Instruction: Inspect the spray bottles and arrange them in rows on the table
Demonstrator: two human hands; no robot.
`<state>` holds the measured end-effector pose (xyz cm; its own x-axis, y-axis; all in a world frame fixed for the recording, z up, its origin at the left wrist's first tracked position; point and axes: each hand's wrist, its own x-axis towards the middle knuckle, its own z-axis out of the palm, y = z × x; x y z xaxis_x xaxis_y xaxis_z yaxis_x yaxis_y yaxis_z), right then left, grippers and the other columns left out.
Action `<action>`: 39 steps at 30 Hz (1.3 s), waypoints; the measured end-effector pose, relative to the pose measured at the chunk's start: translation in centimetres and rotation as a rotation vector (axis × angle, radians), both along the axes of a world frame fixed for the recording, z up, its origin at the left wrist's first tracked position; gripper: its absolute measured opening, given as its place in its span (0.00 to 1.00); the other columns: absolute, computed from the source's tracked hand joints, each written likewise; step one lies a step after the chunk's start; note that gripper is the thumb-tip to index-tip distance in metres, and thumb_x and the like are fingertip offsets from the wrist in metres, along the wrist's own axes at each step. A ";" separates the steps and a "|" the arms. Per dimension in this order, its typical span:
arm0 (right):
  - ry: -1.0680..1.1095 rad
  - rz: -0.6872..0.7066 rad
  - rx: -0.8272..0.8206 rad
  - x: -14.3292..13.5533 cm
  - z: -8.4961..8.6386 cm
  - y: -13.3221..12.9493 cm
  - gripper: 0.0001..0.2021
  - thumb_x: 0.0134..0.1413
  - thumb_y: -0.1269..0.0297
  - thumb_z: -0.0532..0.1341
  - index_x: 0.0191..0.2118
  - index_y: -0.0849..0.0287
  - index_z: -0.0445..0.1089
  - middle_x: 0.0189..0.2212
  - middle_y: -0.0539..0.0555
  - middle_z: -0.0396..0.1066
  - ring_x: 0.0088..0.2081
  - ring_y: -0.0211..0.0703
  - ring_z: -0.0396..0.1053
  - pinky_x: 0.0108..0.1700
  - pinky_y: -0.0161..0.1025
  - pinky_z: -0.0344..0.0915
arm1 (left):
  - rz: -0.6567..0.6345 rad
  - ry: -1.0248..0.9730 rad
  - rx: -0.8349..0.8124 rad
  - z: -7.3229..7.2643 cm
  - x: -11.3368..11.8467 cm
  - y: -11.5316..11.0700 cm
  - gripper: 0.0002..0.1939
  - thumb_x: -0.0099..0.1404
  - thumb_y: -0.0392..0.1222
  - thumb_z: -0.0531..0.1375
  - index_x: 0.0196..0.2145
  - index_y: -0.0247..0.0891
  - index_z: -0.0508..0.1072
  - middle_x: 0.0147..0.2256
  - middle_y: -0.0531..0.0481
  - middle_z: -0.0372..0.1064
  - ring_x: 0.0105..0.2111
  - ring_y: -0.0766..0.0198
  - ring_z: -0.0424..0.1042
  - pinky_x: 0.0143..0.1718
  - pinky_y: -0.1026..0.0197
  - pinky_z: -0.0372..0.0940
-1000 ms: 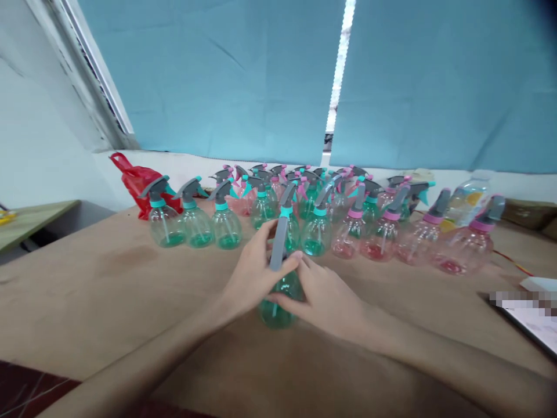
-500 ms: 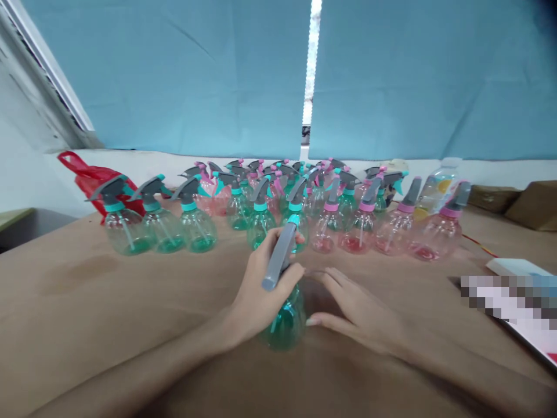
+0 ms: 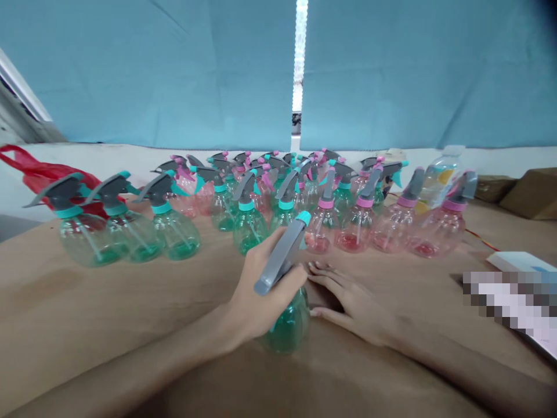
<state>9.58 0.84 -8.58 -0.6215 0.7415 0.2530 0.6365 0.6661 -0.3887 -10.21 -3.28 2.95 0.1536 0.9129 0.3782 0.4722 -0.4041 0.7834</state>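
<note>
My left hand (image 3: pixel 261 284) is wrapped round the neck of a green spray bottle (image 3: pixel 288 331) with a grey trigger head and a teal nozzle. The bottle stands near the front of the table, and its head points away from me. My right hand (image 3: pixel 354 305) lies beside it on the right, fingers apart and thumb close to the bottle's side; whether the thumb touches it I cannot tell. Just beyond stand more green spray bottles (image 3: pixel 250 229) and pink spray bottles (image 3: pixel 354 229), each with a little colour in the bottom.
Several green bottles (image 3: pixel 176 235) stand at left, before a red plastic bag (image 3: pixel 47 174). A clear bottle with yellow fruit pictures (image 3: pixel 441 177) stands at back right, near brown boxes (image 3: pixel 533 194). A partly blurred flat item (image 3: pixel 513 307) lies at the table's right (image 3: pixel 435 302).
The view has shifted, so the left-hand bottles and red bag appear further left and larger. The held bottle's head has turned a little to the right. Both hands stay around the same bottle.
</note>
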 end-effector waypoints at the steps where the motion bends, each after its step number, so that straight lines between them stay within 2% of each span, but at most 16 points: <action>1: 0.000 0.004 0.003 0.0 0.1 -0.1 0.32 0.58 0.44 0.55 0.62 0.59 0.58 0.62 0.61 0.57 0.63 0.53 0.53 0.62 0.57 0.53 | -0.011 0.009 -0.006 0.1 0.0 0.1 0.06 0.57 0.38 0.52 0.33 0.42 0.67 0.22 0.59 0.56 0.18 0.68 0.51 0.24 0.62 0.57; 7: 0.010 0.007 -0.005 -0.1 0.9 -0.4 0.32 0.58 0.47 0.56 0.63 0.58 0.57 0.62 0.60 0.58 0.63 0.54 0.53 0.62 0.57 0.54 | -0.086 0.052 0.065 0.4 -0.5 0.9 0.05 0.53 0.37 0.51 0.28 0.43 0.66 0.23 0.55 0.63 0.24 0.62 0.62 0.26 0.60 0.60; 13: -0.049 0.002 -0.012 0.0 1.0 -0.4 0.31 0.59 0.45 0.54 0.62 0.61 0.59 0.63 0.59 0.55 0.64 0.52 0.52 0.63 0.55 0.53 | -0.139 0.013 -0.003 0.5 -1.2 0.9 0.06 0.52 0.36 0.52 0.28 0.43 0.67 0.26 0.55 0.67 0.26 0.62 0.67 0.27 0.60 0.63; 18: -0.068 -0.004 -0.005 0.1 0.8 -0.4 0.31 0.60 0.46 0.53 0.62 0.60 0.58 0.63 0.58 0.55 0.64 0.51 0.51 0.63 0.55 0.53 | -0.104 0.033 -0.053 0.1 -1.5 1.5 0.06 0.53 0.38 0.53 0.31 0.45 0.66 0.20 0.57 0.59 0.20 0.63 0.61 0.21 0.61 0.58; 21: -0.031 -0.003 -0.012 0.1 0.7 -0.4 0.30 0.60 0.47 0.54 0.63 0.58 0.57 0.63 0.57 0.54 0.64 0.51 0.51 0.62 0.56 0.53 | -0.057 0.006 -0.010 -0.3 -1.4 1.9 0.09 0.55 0.37 0.53 0.35 0.45 0.66 0.23 0.57 0.59 0.21 0.64 0.60 0.23 0.61 0.59; 24: 0.004 0.000 -0.024 0.1 0.7 -0.4 0.29 0.60 0.49 0.55 0.63 0.56 0.57 0.63 0.57 0.55 0.64 0.52 0.51 0.62 0.57 0.53 | -0.072 -0.006 0.014 -0.4 -1.2 2.0 0.10 0.56 0.37 0.53 0.37 0.45 0.66 0.24 0.57 0.59 0.22 0.64 0.60 0.24 0.61 0.61; 28: -0.002 0.002 -0.035 0.2 0.7 -0.4 0.29 0.60 0.49 0.54 0.62 0.57 0.58 0.63 0.57 0.55 0.64 0.51 0.51 0.63 0.56 0.53 | -0.073 -0.009 -0.025 -0.5 -1.0 1.9 0.06 0.56 0.38 0.54 0.34 0.46 0.65 0.22 0.57 0.58 0.21 0.63 0.61 0.24 0.60 0.61; 34: 0.026 -0.004 -0.059 0.3 0.6 -0.3 0.29 0.60 0.49 0.55 0.63 0.55 0.57 0.63 0.56 0.57 0.64 0.51 0.52 0.63 0.56 0.53 | -0.108 -0.030 -0.042 -0.6 -1.0 2.1 0.11 0.57 0.40 0.53 0.40 0.46 0.67 0.21 0.58 0.57 0.20 0.64 0.60 0.22 0.61 0.60; 39: -0.001 -0.005 -0.072 0.3 0.8 -0.2 0.29 0.60 0.48 0.54 0.62 0.57 0.58 0.63 0.56 0.56 0.64 0.51 0.52 0.63 0.56 0.53 | -0.091 -0.021 -0.025 -0.4 -1.0 2.1 0.08 0.57 0.39 0.53 0.36 0.45 0.66 0.23 0.57 0.58 0.21 0.64 0.60 0.24 0.61 0.61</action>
